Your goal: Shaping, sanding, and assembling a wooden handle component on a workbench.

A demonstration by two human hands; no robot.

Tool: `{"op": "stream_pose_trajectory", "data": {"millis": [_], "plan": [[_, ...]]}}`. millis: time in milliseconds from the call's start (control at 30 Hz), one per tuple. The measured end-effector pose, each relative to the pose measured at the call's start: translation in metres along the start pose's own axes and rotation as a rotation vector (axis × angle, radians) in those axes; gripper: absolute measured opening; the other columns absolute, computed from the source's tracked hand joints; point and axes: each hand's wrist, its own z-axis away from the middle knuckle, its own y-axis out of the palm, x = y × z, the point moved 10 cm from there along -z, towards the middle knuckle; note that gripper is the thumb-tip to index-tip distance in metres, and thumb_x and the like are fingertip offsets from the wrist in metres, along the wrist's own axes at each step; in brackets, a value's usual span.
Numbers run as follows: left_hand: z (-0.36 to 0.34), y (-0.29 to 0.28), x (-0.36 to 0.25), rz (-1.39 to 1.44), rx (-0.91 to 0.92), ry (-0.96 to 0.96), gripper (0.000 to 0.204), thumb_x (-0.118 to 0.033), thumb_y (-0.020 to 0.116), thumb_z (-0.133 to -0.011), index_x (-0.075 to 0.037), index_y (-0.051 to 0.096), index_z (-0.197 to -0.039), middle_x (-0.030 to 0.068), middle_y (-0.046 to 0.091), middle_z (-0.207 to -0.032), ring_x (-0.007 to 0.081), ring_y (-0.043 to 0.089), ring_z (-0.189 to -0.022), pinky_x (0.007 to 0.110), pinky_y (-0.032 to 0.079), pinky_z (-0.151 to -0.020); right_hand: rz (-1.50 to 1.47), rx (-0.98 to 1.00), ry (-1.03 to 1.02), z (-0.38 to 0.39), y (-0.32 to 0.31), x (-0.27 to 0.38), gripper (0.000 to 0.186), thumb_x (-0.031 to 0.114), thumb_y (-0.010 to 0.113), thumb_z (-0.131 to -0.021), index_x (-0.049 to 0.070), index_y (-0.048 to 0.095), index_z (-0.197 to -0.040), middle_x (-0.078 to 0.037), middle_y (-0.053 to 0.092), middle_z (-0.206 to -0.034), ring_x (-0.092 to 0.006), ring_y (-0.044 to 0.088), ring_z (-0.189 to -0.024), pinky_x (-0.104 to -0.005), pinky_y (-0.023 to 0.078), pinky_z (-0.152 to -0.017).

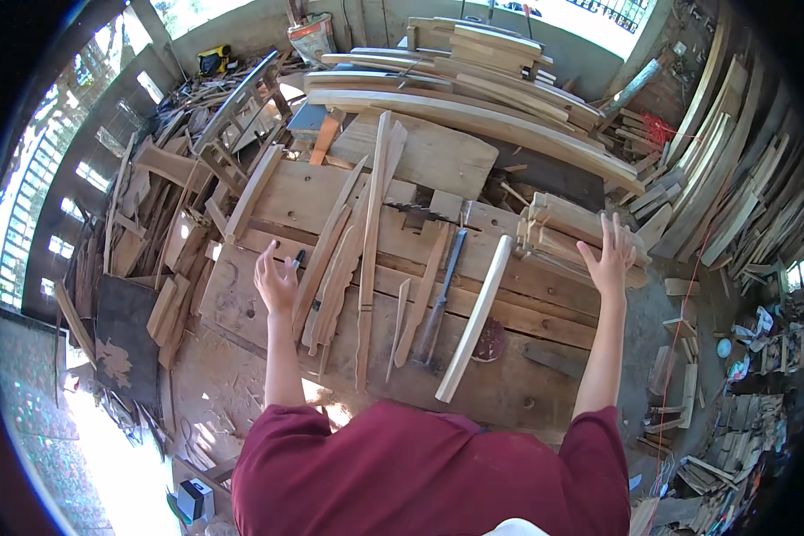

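Observation:
My left hand [275, 281] is above the left part of a wooden workbench [228, 290], fingers apart. Close beside its fingertips is a small dark pen-like object [299, 259]; whether they touch, I cannot tell. My right hand [609, 256] is spread wide by a stack of wooden pieces [558, 223] at the bench's right end, gripping nothing. Between my hands lie a pale squared wood strip [475, 317], a long dark chisel-like tool [439, 304], a long thin board [372, 241] and wavy-edged offcuts [338, 277].
Long curved planks [473, 114] are piled beyond the bench. More boards [724, 152] lean along the right side. Scrap wood [174, 170] heaps up at the left, near a dark panel [127, 335]. A saw blade [424, 213] shows in the bench top.

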Motion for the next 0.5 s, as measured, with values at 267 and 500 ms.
{"op": "stream_pose_trajectory", "data": {"millis": [267, 500], "plan": [[0.046, -0.017, -0.055, 0.124, 0.043, -0.002, 0.035, -0.012, 0.059, -0.082, -0.003, 0.053, -0.115, 0.0147, 0.058, -0.105, 0.0311, 0.055, -0.099, 0.039, 0.045, -0.086, -0.107, -0.143, -0.196, -0.019, 0.008, -0.004, 0.044, 0.039, 0.066, -0.076, 0.016, 0.051, -0.111, -0.001, 0.056, -0.110, -0.0258, 0.047, -0.108, -0.0455, 0.028, -0.089], [0.026, -0.035, -0.151, 0.362, 0.008, 0.067, 0.024, -0.010, 0.061, -0.078, -0.003, 0.060, -0.102, 0.0124, 0.062, -0.097, 0.0307, 0.057, -0.096, 0.039, 0.045, -0.084, -0.211, -0.129, -0.435, 0.019, -0.037, 0.129, 0.046, 0.039, 0.069, -0.069, 0.018, 0.055, -0.107, 0.002, 0.056, -0.107, -0.0212, 0.046, -0.106, -0.0430, 0.025, -0.091]]}}
